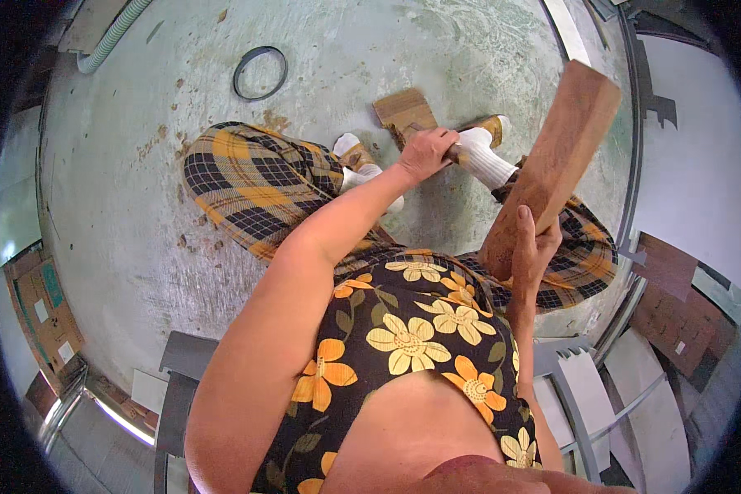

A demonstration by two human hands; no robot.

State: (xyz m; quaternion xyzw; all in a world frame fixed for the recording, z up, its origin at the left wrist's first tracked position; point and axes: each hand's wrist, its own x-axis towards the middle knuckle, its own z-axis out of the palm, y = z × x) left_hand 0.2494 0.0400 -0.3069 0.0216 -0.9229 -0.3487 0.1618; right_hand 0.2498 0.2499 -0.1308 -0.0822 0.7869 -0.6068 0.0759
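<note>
My left hand (pixel 427 155), out between my lower legs, is closed around the handle of a brown flat-headed tool (pixel 406 112). The tool's broad, squared end points away from me, low over the floor; its exact kind I cannot make out, as my fingers cover its middle. A long wooden board (pixel 564 136) slants up and away on the right, its lower end by my lap. My right hand (pixel 538 244) grips this board near that lower end, thumb lying along its face. The board and the brown tool are apart.
A black ring (pixel 260 73) lies on the stained concrete floor (pixel 140 148). My feet in white socks and sandals (pixel 355 153) rest near the tool. Flattened cardboard (pixel 679 321) and pale sheets (pixel 700 165) line the right side, and a cardboard box (pixel 45 309) stands left. A ribbed hose (pixel 115 34) is far left.
</note>
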